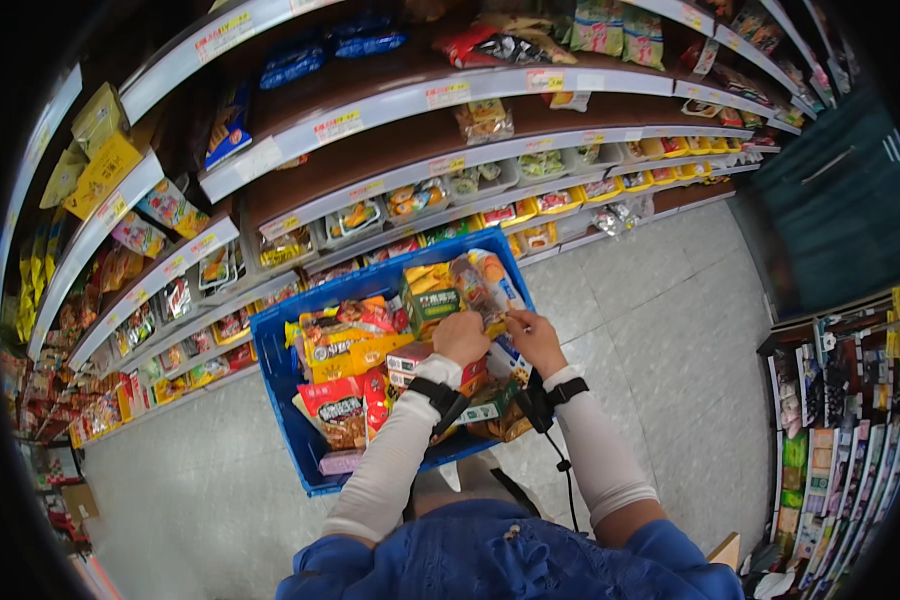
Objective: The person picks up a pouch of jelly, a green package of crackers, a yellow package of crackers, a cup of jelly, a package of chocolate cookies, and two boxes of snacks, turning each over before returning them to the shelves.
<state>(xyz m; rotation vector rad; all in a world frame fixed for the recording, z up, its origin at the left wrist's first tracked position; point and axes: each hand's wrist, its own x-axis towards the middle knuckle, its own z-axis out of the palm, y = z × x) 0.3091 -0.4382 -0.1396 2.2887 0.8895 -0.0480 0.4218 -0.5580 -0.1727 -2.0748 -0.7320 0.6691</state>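
A blue plastic crate [279,409] full of packaged snacks stands on the floor before me. Over its right side, my left hand [461,337] is curled at the near end of a clear snack packet [474,289] with brown contents. Opposite it, the fingers of my right hand [536,341] pinch the same end; the exact grip is partly hidden. A white and orange packet [496,279] lies alongside, and a green and yellow box [431,309] is left of them. A red snack bag [336,409] and a yellow packet [371,357] fill the crate's left half.
Curved store shelving [390,101] with price tags holds bagged snacks and plastic bins [487,180] beyond the crate. Grey floor tiles [645,330] extend to the right. A dark green panel [832,202] and another stocked shelf [832,465] stand at right. A cable [566,480] hangs from my right wrist.
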